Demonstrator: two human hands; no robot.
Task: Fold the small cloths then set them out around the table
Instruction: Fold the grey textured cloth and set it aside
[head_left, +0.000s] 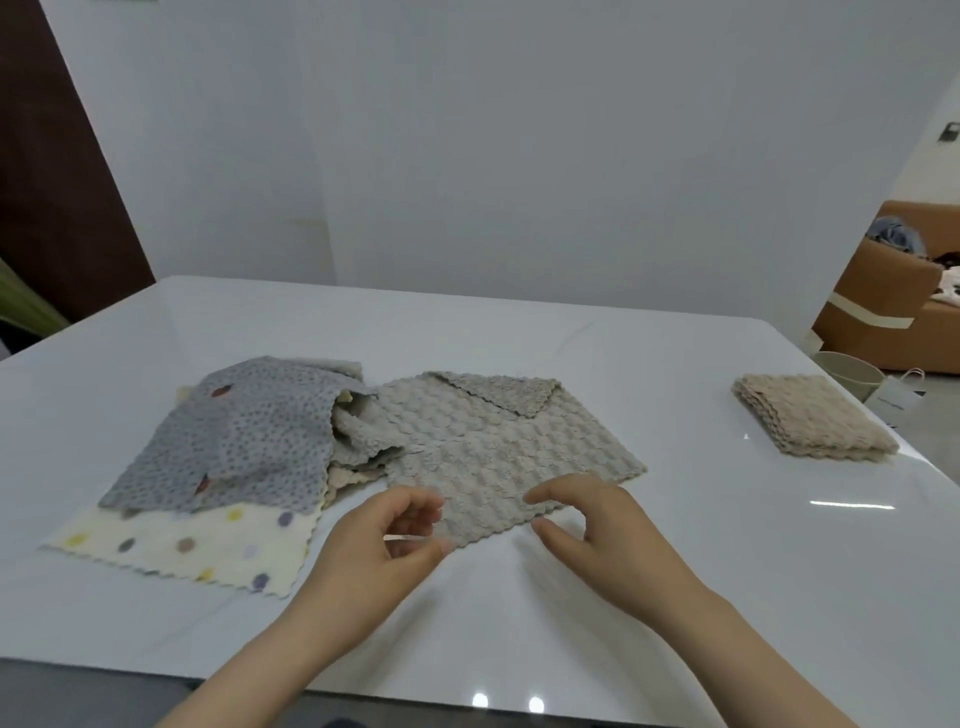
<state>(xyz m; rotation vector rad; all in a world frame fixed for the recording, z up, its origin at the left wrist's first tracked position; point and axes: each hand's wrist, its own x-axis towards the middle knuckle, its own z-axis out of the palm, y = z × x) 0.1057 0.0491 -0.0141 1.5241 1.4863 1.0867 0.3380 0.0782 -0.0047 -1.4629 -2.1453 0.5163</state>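
Grey textured cloth (498, 452) lies flat mid-table, far corner flipped back onto itself. We see the left hand (374, 551) at its near-left edge, fingers curled. It's blurred, so we cannot tell if it pinches. Right hand (608, 535) is at the near corner, thumb and fingers a narrow gap apart with the cloth edge between, not closed.

Risks, as we judge them: the flipped corner gets folded in and leaves a crooked fold. The cloth's left side touches the unfolded pile (249, 431), so a lift could drag that along. Folded beige cloth (815, 421) sits close to the right edge of the table (675, 597), and a nudge may tip it off. Open room near-right and far-centre.
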